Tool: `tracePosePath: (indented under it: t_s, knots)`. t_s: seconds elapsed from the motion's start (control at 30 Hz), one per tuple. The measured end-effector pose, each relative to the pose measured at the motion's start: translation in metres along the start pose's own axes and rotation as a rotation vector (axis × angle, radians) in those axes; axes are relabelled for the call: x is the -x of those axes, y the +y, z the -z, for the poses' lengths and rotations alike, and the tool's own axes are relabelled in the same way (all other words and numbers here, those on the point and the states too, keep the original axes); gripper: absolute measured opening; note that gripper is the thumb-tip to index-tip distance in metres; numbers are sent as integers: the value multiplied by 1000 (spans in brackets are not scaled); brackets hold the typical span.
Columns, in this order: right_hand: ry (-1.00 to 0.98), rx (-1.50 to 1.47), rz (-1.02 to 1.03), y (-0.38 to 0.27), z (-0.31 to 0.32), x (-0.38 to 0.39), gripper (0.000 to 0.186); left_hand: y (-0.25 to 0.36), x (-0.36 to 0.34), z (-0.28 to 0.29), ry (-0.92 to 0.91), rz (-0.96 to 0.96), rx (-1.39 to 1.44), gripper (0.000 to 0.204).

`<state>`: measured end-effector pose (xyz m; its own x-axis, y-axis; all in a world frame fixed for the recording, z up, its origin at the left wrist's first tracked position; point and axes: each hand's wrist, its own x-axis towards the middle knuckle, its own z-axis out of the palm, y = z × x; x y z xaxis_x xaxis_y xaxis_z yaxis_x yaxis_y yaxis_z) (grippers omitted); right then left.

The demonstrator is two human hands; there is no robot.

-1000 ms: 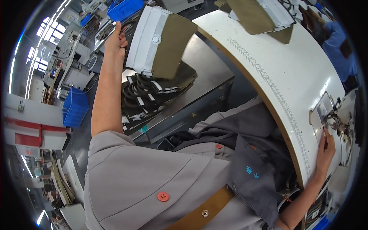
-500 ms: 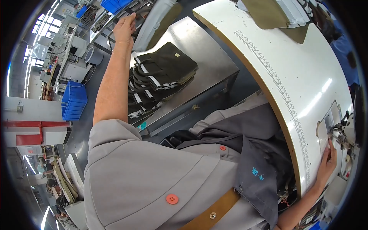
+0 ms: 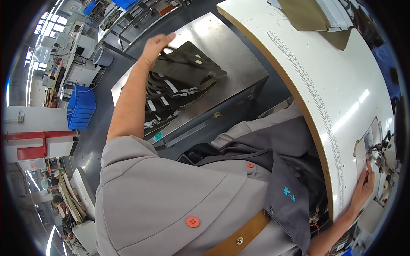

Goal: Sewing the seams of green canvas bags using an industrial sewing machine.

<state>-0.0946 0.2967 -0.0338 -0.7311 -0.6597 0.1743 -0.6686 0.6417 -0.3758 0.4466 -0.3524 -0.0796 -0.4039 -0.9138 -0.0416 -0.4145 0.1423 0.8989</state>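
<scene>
Dark olive cloth, matte and fairly stiff, makes up the top piece [image 3: 181,64], which I see lying roughly flat on the stack [image 3: 173,102]. Below it, the stack's layers fan out in uneven folds, with white strips [image 3: 171,86] edging them. Two small pale patches [image 3: 199,62], both oblong, sit near the top piece's far corner. All of this rests on a steel table [image 3: 209,30], smooth and dully shining.

I have the left hand [image 3: 156,49] at the near end of the top piece, fingers curled over a dark loop [image 3: 167,50]; I cannot tell whether they grip it or have let go. Across from it, the right hand [image 3: 363,184] lies on the glossy white worktop [image 3: 333,81], fingertips beside the machine's [image 3: 378,158] metal parts. Its fingers are bent and close together, and I cannot tell if they pinch anything. More olive cloth [image 3: 303,17], layered with white, lies at the worktop's far end.

Half a second ago, my view had the left hand higher and farther out, a white-and-olive piece swinging blurred beside it. Now that hand is lower, over the stack, and two patches show where one did. The right hand stays by the machine.
</scene>
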Motion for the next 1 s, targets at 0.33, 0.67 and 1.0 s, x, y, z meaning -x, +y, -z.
tracePosePath:
  t_s: [0.33, 0.67, 1.0]
  knots:
    - [-16, 51, -19, 2, 1, 0, 36, -50, 0, 17, 407, 484, 230, 32]
    - [-10, 54, 8, 3, 1, -2, 35, -47, 41, -36, 665, -67, -871, 30]
    - [58, 20, 71, -22, -4, 3, 32, 128, 11, -198, 509, -950, -416, 14]
